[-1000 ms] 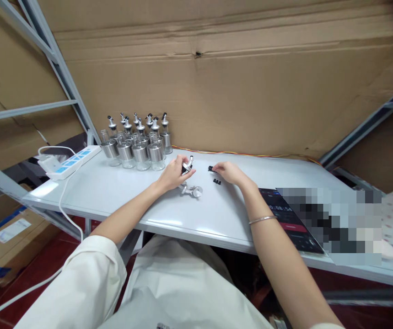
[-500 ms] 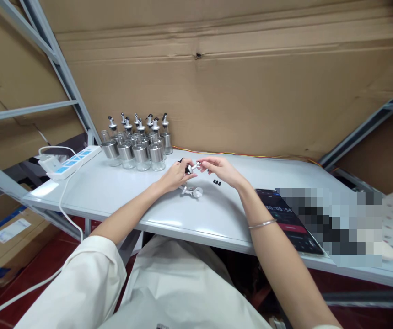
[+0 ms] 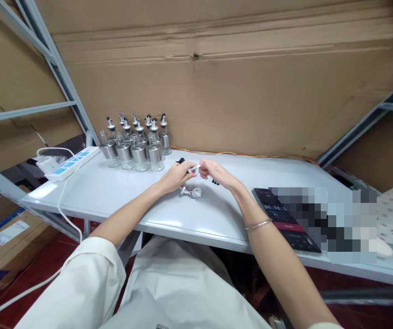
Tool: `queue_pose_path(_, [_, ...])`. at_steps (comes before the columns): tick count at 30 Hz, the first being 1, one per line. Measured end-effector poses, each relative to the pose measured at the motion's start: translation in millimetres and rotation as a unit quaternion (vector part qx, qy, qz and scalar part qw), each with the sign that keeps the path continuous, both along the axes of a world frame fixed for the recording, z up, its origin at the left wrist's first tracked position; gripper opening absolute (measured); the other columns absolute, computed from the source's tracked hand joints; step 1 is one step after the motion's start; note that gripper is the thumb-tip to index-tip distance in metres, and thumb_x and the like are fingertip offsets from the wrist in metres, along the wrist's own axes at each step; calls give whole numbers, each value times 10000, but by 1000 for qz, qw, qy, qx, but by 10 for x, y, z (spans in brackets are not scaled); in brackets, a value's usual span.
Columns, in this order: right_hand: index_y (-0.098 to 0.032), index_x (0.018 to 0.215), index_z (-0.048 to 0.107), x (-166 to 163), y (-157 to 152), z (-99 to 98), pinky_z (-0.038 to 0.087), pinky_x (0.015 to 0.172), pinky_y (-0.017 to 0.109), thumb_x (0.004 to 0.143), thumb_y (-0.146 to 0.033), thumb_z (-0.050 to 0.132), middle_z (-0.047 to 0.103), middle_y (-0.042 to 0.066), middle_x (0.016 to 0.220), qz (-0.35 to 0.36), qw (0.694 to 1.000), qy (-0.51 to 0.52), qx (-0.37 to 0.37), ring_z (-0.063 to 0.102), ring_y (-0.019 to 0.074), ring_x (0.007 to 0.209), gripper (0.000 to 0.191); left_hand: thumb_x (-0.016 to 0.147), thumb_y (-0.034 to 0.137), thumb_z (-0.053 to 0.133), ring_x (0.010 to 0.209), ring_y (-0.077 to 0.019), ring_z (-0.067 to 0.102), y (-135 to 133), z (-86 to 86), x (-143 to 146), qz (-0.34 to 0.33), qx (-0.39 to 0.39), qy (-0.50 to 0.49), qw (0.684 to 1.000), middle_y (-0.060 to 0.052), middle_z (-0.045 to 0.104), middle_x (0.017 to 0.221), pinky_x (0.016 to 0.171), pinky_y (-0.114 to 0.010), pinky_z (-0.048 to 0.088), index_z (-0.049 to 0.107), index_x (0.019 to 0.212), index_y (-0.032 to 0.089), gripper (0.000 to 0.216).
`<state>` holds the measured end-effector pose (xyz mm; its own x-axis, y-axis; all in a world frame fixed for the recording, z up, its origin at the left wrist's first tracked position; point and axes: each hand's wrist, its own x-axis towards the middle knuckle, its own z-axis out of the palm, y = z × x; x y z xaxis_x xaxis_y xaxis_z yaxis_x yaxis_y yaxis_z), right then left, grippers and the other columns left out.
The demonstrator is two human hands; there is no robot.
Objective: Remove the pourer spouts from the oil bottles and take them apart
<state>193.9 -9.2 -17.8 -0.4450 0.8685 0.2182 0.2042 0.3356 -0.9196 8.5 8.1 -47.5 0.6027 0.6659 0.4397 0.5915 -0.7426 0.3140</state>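
My left hand (image 3: 176, 177) is closed around a bottle pourer with a black stopper end and a silver spout (image 3: 192, 169). The spout points right, toward my right hand (image 3: 215, 172). My right hand's fingers are curled tightly at the spout's tip and hide it; any small part between them cannot be made out. Just below my left hand, loose silver pourer parts (image 3: 192, 192) lie on the table. Several small black caps (image 3: 215, 182) sit in a short row beneath my right hand, partly covered by it.
Several glass bottles with steel bands (image 3: 140, 157) stand at the back left, the rear ones with pourers on. Left of them lies a white power strip (image 3: 76, 162). A phone (image 3: 285, 224) showing a timer lies at the right. Cardboard (image 3: 237, 91) backs the table.
My right hand's fingers have curled in from a loose pinch to a tighter grip at the spout's tip. My left hand holds the pourer in nearly the same place. The view has shifted slightly.
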Motion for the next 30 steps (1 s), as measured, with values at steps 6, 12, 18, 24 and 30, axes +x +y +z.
queue_pose_path(6, [-218,608,302,-35,-10,6,227,456,219,830,-312,404,225,-76,546,-8,999,31,-23,224,68,477,262,956,351,357,967,-180,571,-28,29,-9,6,44,23,999,-85,606,1098,835,-304,376,506,1196,177,332])
queue_pose_path(12, [-219,567,275,-75,-2,9,196,431,220,830,-369,451,235,-81,502,-58,996,46,-47,203,51,446,351,954,386,355,984,-172,566,-15,10,-14,53,141,21,988,-76,604,1096,860,-310,338,539,1174,211,335])
queue_pose_path(18, [-193,536,361,-3,-1,41,358,513,229,830,-426,491,397,-49,481,-50,998,22,-20,410,62,445,397,956,405,336,950,-175,576,-43,23,17,64,161,31,984,-72,623,1074,832,-317,322,547,1177,210,362])
queue_pose_path(24, [-169,593,485,46,33,24,460,598,256,777,-533,555,526,-9,560,-42,998,39,-25,531,94,515,413,978,377,260,938,-166,589,-64,36,36,55,106,20,993,-81,655,1094,837,-316,321,534,1151,166,387])
queue_pose_path(30, [-168,736,546,228,131,-14,482,623,243,733,-337,633,622,24,717,-117,992,46,6,612,124,671,190,982,377,210,785,-159,603,-21,39,-41,118,45,-54,991,-64,689,894,847,-322,340,487,1184,131,423])
